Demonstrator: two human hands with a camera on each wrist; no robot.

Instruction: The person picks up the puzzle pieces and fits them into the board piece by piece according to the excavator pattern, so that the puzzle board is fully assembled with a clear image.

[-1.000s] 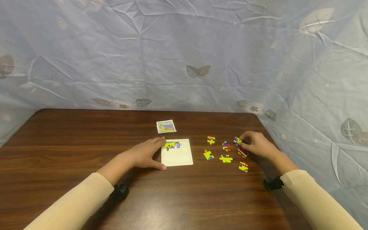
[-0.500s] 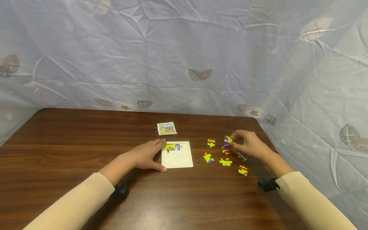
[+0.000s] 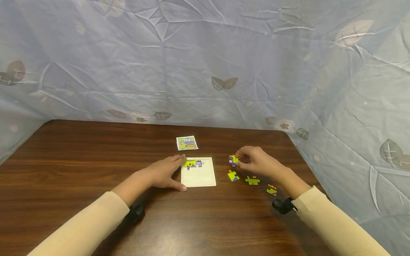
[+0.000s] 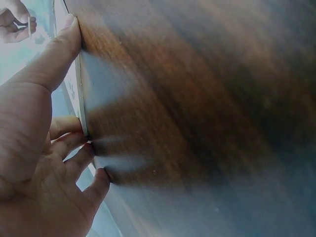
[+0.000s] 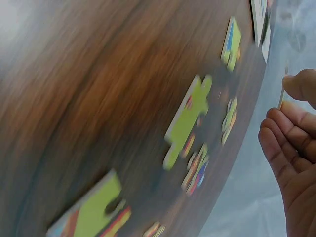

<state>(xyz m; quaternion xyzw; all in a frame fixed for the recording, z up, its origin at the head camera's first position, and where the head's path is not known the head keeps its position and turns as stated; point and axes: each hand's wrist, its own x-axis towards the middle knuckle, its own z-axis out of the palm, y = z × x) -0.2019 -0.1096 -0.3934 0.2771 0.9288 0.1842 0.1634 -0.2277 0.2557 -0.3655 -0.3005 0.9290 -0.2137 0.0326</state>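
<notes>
My right hand (image 3: 261, 161) pinches a green and purple jigsaw piece (image 3: 232, 160) between thumb and fingertips, to the right of a cream puzzle board (image 3: 199, 179). In the right wrist view that piece (image 5: 282, 97) shows edge-on, held up off the table. My left hand (image 3: 162, 173) lies spread along the board's left side, thumb at the near corner and fingertips at the far one. The left wrist view shows its fingers (image 4: 74, 160) touching the board's edge. Joined pieces (image 3: 193, 164) with a yellow-green and purple print lie in the board's upper left.
Loose jigsaw pieces lie right of the board, among them a green one with a blue corner (image 3: 233, 176), a long green one (image 3: 252, 181) and a red-striped one (image 3: 271, 190). A picture card (image 3: 187, 143) lies behind the board. Patterned cloth (image 3: 192, 71) hangs behind the table.
My right hand has carried the pinched jigsaw piece leftward from the right end of the loose pieces toward the board. My left hand has stayed at the board's left side.
</notes>
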